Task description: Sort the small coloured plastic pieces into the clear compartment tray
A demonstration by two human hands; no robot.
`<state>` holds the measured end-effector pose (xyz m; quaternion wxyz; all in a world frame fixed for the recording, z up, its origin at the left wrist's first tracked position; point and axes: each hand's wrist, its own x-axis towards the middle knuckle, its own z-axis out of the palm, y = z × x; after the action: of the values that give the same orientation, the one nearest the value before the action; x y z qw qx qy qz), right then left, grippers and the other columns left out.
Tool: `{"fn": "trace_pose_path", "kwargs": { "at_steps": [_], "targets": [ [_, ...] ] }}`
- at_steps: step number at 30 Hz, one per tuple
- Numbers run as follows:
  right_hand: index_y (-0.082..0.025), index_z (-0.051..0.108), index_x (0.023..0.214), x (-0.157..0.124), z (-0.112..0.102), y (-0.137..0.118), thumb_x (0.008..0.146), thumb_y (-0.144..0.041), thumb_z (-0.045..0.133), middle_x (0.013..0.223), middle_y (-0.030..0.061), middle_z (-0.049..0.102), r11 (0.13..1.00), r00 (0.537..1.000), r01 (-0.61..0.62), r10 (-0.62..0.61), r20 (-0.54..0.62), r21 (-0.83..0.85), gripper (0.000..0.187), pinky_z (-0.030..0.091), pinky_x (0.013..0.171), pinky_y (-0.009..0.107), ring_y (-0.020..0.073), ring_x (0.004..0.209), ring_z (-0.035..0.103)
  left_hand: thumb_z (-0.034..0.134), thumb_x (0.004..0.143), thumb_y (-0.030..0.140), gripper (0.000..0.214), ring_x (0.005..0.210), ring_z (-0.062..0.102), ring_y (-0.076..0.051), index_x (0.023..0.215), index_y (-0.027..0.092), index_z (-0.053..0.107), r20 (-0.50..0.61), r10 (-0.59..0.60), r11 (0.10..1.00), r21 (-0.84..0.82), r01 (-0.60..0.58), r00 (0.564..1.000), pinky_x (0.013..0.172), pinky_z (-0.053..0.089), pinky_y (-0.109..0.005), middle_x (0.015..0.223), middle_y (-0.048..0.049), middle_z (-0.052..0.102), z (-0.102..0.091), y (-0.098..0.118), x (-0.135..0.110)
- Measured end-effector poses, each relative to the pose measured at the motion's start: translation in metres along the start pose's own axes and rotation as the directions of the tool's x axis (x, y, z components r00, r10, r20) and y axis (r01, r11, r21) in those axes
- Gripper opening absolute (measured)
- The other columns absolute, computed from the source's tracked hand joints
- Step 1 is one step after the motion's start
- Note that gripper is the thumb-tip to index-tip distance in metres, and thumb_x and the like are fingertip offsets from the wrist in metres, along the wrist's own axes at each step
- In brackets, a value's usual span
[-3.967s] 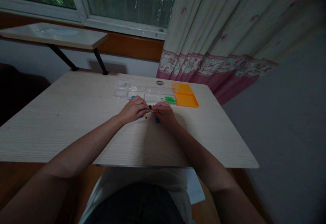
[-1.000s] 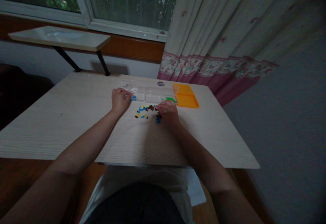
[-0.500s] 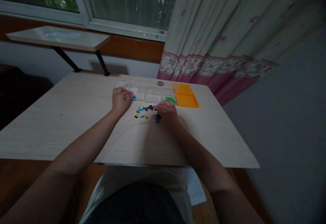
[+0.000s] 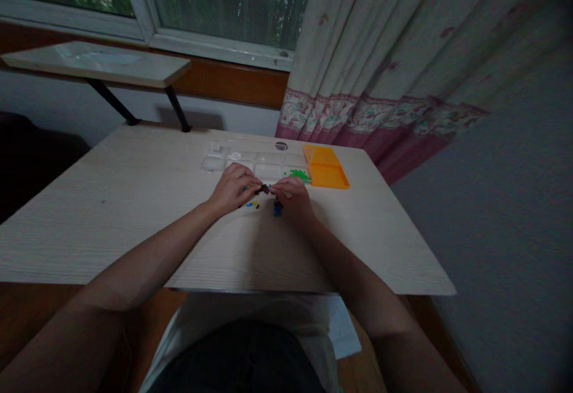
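Note:
My left hand (image 4: 233, 189) rests over a scatter of tiny coloured pieces, its fingertips closed together at a dark brown cluster (image 4: 264, 188). Facing it, my right hand (image 4: 293, 197) has its fingers pinched at the other side of that cluster, beside a small blue piece. Whatever lies between the fingertips is too small to make out. Blue pieces (image 4: 277, 209) lie under the right hand, and a few yellow pieces (image 4: 255, 203) show below the left. Green pieces (image 4: 298, 175) sit in the right end of a clear compartment tray (image 4: 268, 170) behind the hands.
An open orange case (image 4: 329, 175) lies right of the tray. More clear compartments (image 4: 212, 164) extend to the left, with a dark oval (image 4: 281, 146) behind. A raised shelf (image 4: 98, 65) on black legs stands at the table's (image 4: 380, 232) back left; a curtain (image 4: 358, 101) hangs behind.
My left hand has moved right and nearer, from the clear compartment with blue pieces to the scattered pieces, covering many of them. My right hand has stayed nearly in place.

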<state>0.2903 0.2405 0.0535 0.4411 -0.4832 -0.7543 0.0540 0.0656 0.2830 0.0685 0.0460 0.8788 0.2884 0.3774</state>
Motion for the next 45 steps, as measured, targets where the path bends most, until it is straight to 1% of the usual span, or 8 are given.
{"fn": "trace_pose_path", "kwargs": {
  "at_steps": [4, 9, 14, 19, 23, 29, 35, 45],
  "targets": [
    [-0.025, 0.077, 0.083, 0.0002, 0.0006, -0.0019, 0.092, -0.039, 0.061, 0.083, 0.0032, 0.071, 0.999, 1.000, 0.017, -0.017, 0.023, 0.040, 0.023, 0.044, 0.083, 0.036, 0.0184, 0.084, 0.061, 0.058, 0.093, 0.038, 0.024, 0.097, 0.053, -0.022, 0.106, 0.024, 0.073, 0.024, 0.047, 0.999, -0.014, -0.047, 0.999, 0.090, 0.042, -0.039, 0.096, -0.0066, 0.065, 0.0023, 0.0031, -0.0004],
    [-0.025, 0.076, 0.085, -0.0001, 0.0012, -0.0042, 0.092, -0.040, 0.062, 0.083, 0.0031, 0.071, 0.998, 0.999, 0.019, -0.022, 0.048, 0.066, 0.022, 0.043, 0.083, 0.037, 0.0190, 0.084, 0.061, 0.060, 0.093, 0.038, 0.024, 0.099, 0.054, -0.022, 0.108, 0.024, 0.072, 0.044, 0.067, 0.997, -0.027, -0.065, 0.997, 0.090, 0.043, -0.038, 0.097, -0.0068, 0.065, 0.0029, 0.0040, -0.0018],
    [-0.025, 0.076, 0.085, -0.0004, 0.0014, -0.0065, 0.092, -0.041, 0.061, 0.085, 0.0032, 0.071, 0.996, 0.997, -0.010, 0.003, 0.071, 0.089, 0.023, 0.044, 0.086, 0.037, 0.0190, 0.085, 0.061, 0.060, 0.093, 0.037, 0.023, 0.098, 0.053, -0.022, 0.107, 0.024, 0.072, 0.043, 0.083, 0.997, -0.015, -0.082, 0.996, 0.090, 0.042, -0.038, 0.096, -0.0068, 0.065, 0.0028, 0.0043, -0.0013],
    [-0.024, 0.076, 0.086, -0.0008, 0.0016, -0.0064, 0.092, -0.042, 0.060, 0.085, 0.0043, 0.071, 0.991, 0.998, -0.008, -0.001, 0.066, 0.132, 0.026, 0.045, 0.084, 0.036, 0.0190, 0.085, 0.061, 0.058, 0.094, 0.038, 0.024, 0.097, 0.053, -0.022, 0.107, 0.024, 0.072, 0.058, 0.092, 0.996, -0.006, -0.092, 0.994, 0.089, 0.042, -0.038, 0.095, -0.0069, 0.065, 0.0018, 0.0053, 0.0000],
    [-0.025, 0.076, 0.087, -0.0015, 0.0030, -0.0050, 0.093, -0.044, 0.058, 0.086, 0.0039, 0.071, 0.990, 0.996, -0.024, 0.012, 0.087, 0.139, 0.027, 0.045, 0.085, 0.035, 0.0187, 0.086, 0.061, 0.057, 0.094, 0.039, 0.025, 0.097, 0.053, -0.022, 0.109, 0.024, 0.071, 0.066, 0.090, 0.996, 0.000, -0.090, 0.994, 0.090, 0.041, -0.038, 0.097, -0.0070, 0.065, 0.0017, 0.0054, -0.0003],
    [-0.025, 0.076, 0.087, -0.0022, 0.0051, -0.0037, 0.093, -0.047, 0.057, 0.085, 0.0038, 0.071, 0.984, 0.997, -0.013, -0.001, 0.075, 0.177, 0.030, 0.045, 0.085, 0.035, 0.0185, 0.085, 0.062, 0.057, 0.094, 0.039, 0.026, 0.098, 0.054, -0.021, 0.111, 0.025, 0.072, 0.077, 0.113, 0.993, 0.010, -0.114, 0.991, 0.089, 0.042, -0.037, 0.098, -0.0072, 0.066, 0.0025, 0.0043, -0.0007],
    [-0.026, 0.076, 0.087, -0.0019, 0.0053, -0.0023, 0.092, -0.051, 0.056, 0.086, 0.0037, 0.071, 0.986, 0.994, -0.042, 0.025, 0.102, 0.164, 0.032, 0.046, 0.086, 0.036, 0.0189, 0.086, 0.061, 0.057, 0.094, 0.038, 0.025, 0.096, 0.054, -0.021, 0.109, 0.025, 0.072, 0.076, 0.123, 0.992, 0.026, -0.125, 0.990, 0.087, 0.042, -0.037, 0.096, -0.0070, 0.067, 0.0018, 0.0039, -0.0005],
    [-0.025, 0.076, 0.088, -0.0025, 0.0055, -0.0037, 0.092, -0.050, 0.057, 0.087, 0.0039, 0.071, 0.987, 0.991, -0.066, 0.048, 0.122, 0.144, 0.032, 0.045, 0.087, 0.035, 0.0185, 0.088, 0.061, 0.059, 0.093, 0.039, 0.023, 0.094, 0.054, -0.021, 0.105, 0.024, 0.073, 0.063, 0.139, 0.989, 0.049, -0.142, 0.988, 0.086, 0.042, -0.036, 0.094, -0.0064, 0.067, 0.0041, 0.0017, -0.0011]
  ]
}}
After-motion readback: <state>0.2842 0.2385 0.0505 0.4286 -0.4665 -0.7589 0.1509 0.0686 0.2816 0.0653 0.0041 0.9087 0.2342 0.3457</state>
